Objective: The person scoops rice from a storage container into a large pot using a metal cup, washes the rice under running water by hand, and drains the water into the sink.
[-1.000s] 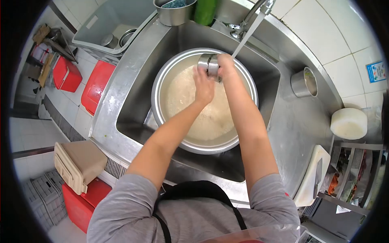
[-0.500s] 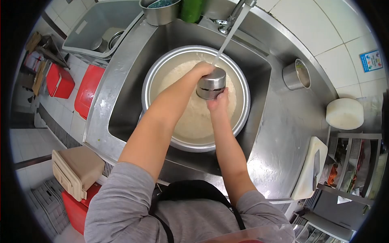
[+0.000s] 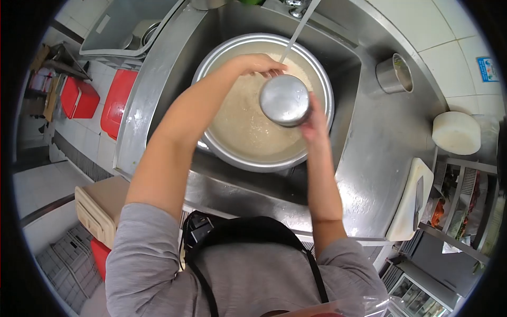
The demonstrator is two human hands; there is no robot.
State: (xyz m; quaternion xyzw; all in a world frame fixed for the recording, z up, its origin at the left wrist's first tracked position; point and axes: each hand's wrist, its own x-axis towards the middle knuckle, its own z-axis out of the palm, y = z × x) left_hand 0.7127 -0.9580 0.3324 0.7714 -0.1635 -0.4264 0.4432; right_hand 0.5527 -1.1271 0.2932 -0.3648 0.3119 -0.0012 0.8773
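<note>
Your two hands, left hand (image 3: pixel 259 64) and right hand (image 3: pixel 316 122), have fingers pinching the steel cup (image 3: pixel 285 99) bottom-up over the big pot (image 3: pixel 317 79), so it empties.

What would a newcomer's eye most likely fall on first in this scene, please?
Most likely the big pot of milky water and rice in the sink, filling the upper middle. Over it both hands, the left hand and the right hand, hold a steel cup with its base turned up, beside a stream of water from above. Red bins glow on the floor at left.
</note>
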